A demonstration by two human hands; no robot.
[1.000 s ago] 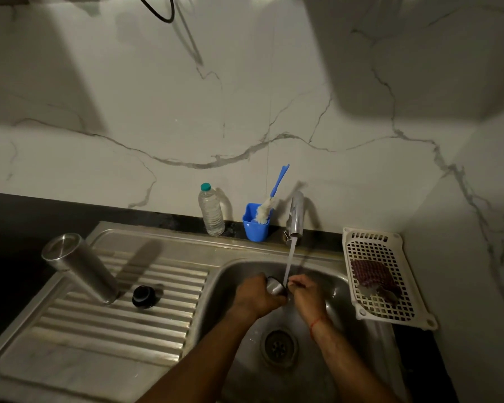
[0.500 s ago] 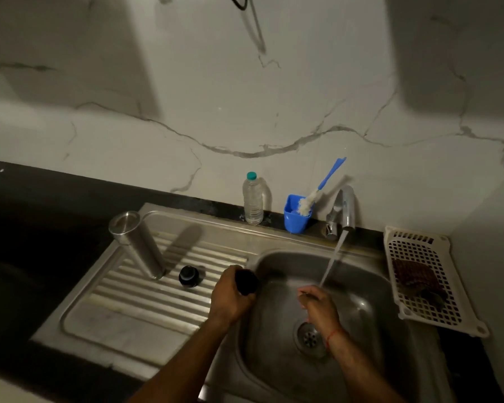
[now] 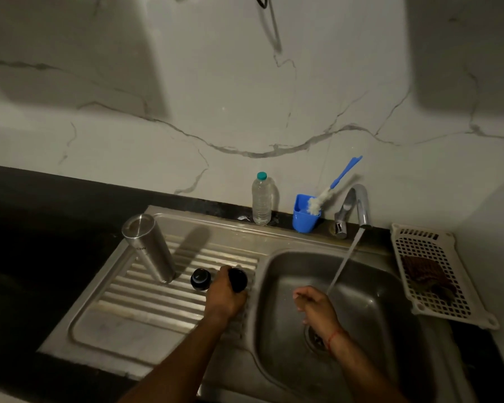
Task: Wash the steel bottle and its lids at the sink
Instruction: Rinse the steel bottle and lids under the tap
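Lid: I am gripping a dark lid [image 3: 238, 280] in my left hand [image 3: 223, 299], my fingers [image 3: 222, 274] curling round it, over the right edge of the drainboard [image 3: 146, 303], just beside the sink [image 3: 264, 257].
Other lid: a second dark lid [image 3: 200, 279] is sitting on the drainboard ribs, just left of my left hand, between it and the bottle.
Bottle: the steel bottle [image 3: 149, 248] is standing on end at the drainboard's back left, near the other lid but apart from it.
Right hand: my right hand [image 3: 316, 308] is hanging inside the sink, its fingers [image 3: 300, 296] curling loosely and holding nothing, just beside the falling water [image 3: 344, 263].
Tap: the tap [image 3: 358, 202] is running, its stream slanting down into the sink.
Wall side: a plastic bottle [image 3: 261, 199] and a blue cup [image 3: 304, 216] holding a brush [image 3: 330, 190] are standing left of the tap.
Counter: a white basket [image 3: 413, 231] is lying on the dark counter [image 3: 41, 228] right of the sink, a dark scrubber [image 3: 425, 274] lying in it.
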